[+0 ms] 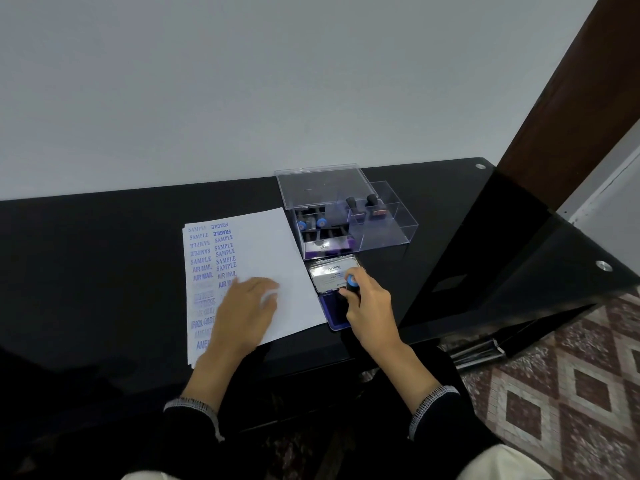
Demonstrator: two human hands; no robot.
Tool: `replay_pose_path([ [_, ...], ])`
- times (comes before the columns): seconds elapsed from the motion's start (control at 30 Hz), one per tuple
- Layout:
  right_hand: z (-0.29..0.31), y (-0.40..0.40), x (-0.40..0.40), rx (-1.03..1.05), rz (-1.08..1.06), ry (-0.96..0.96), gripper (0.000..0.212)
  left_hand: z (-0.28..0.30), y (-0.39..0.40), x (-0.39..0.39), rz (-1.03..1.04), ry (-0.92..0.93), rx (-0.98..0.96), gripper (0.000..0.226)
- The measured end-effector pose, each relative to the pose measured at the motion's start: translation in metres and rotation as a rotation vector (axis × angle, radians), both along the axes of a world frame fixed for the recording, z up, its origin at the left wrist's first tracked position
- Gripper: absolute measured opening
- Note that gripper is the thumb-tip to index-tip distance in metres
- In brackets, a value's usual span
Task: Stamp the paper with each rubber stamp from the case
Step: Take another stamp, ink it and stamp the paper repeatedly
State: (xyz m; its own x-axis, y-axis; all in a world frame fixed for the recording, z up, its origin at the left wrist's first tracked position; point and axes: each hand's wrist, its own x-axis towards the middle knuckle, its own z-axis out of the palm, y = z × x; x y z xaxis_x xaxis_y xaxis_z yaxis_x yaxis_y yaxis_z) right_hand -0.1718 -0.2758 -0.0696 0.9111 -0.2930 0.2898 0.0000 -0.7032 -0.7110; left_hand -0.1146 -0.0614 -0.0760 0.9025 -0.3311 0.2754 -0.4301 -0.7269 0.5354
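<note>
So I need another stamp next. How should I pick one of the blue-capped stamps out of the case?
Pinch a blue-capped stamp by its handle from straight above. They seem to stand upright in the open case, caps up, bases low between neighbours, so only the handle is free to grip.

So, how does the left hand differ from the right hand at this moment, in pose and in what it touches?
The left hand lies flat with fingers straight, pressing on the paper; the right hand has fingers curled round a stamp. The left hand holds nothing, while the right hand holds the stamp upright on the ink pad, beside the paper. Both wear dark sleeves with patterned cuffs and rest over the black table.
</note>
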Motion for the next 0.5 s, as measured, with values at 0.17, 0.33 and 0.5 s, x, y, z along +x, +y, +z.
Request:
replay_pose_path([
  [0.17, 0.005, -0.006, 0.0, -0.051, 0.045, -0.028, 0.023, -0.004, -0.038, -0.023, -0.252, 0.126, 0.107, 0.084],
  [0.33, -0.001, -0.006, 0.001, -0.019, 0.048, -0.046, 0.025, -0.009, -0.048, -0.027, -0.193, 0.037, 0.174, 0.085],
  [0.5, -0.007, -0.003, -0.003, -0.018, 0.0, -0.087, 0.024, -0.014, -0.049, -0.029, -0.162, 0.004, 0.137, 0.081],
])
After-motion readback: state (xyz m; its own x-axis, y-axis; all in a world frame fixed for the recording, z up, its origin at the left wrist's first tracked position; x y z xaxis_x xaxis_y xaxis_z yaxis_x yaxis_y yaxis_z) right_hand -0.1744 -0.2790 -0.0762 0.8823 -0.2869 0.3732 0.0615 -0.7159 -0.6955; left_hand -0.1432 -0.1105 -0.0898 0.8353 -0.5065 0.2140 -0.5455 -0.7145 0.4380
